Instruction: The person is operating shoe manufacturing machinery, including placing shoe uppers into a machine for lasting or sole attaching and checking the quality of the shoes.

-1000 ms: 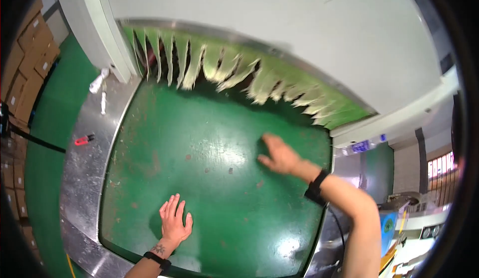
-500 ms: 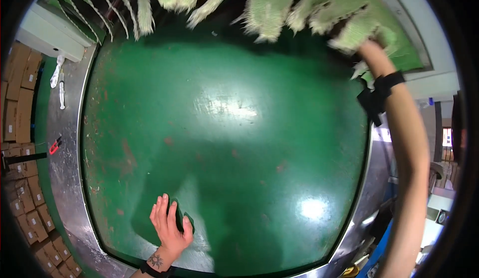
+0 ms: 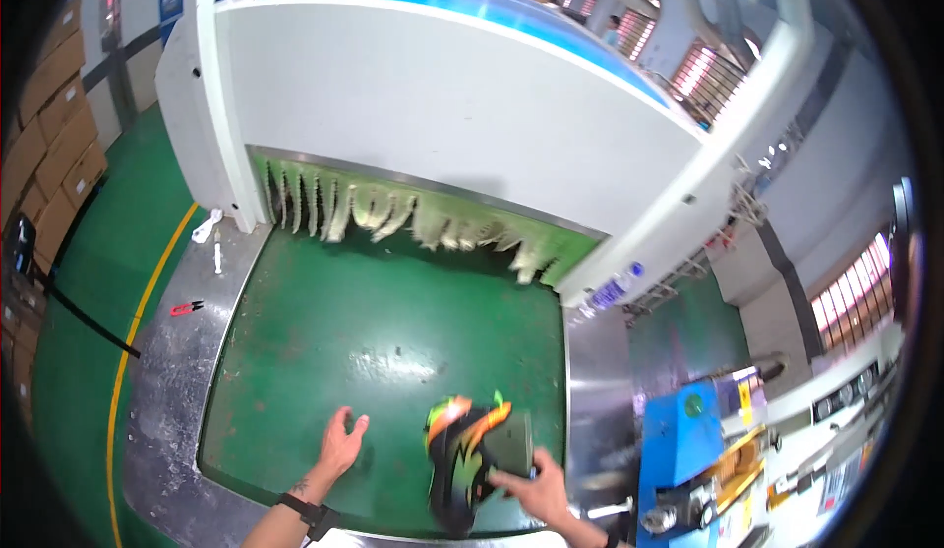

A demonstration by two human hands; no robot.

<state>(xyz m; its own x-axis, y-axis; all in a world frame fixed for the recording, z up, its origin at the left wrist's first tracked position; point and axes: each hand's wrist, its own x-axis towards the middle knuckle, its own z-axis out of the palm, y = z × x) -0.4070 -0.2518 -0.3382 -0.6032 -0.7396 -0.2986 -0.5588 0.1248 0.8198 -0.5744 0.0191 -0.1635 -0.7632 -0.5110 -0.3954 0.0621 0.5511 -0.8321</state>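
A black shoe [image 3: 462, 469] with orange and bright green patches lies near the front of the green conveyor belt [image 3: 315, 351], toe end toward me. My right hand [image 3: 536, 489] grips its right side, thumb against it and the other fingers partly hidden. A dark greenish rectangular patch, hard to make out, shows beside the shoe above that hand. To the left, my left hand [image 3: 341, 448] hovers over the belt with fingers apart, holding nothing. Beyond, ragged pale green curtain strips [image 3: 374, 212] hang across the opening of a white machine [image 3: 442, 95].
Red-handled snips [image 3: 185, 308] and a white syringe-like tube [image 3: 217, 255] rest on the left metal ledge [image 3: 172, 400]. On the right ledge stands a clear bottle with a blue cap [image 3: 612, 290]. Blue equipment [image 3: 678, 440] is at the right; stacked cartons [image 3: 59, 145] stand far left.
My right hand has come back from the curtain strips to the front of the belt, now with the shoe. The view has tilted up, showing more of the machine and room.
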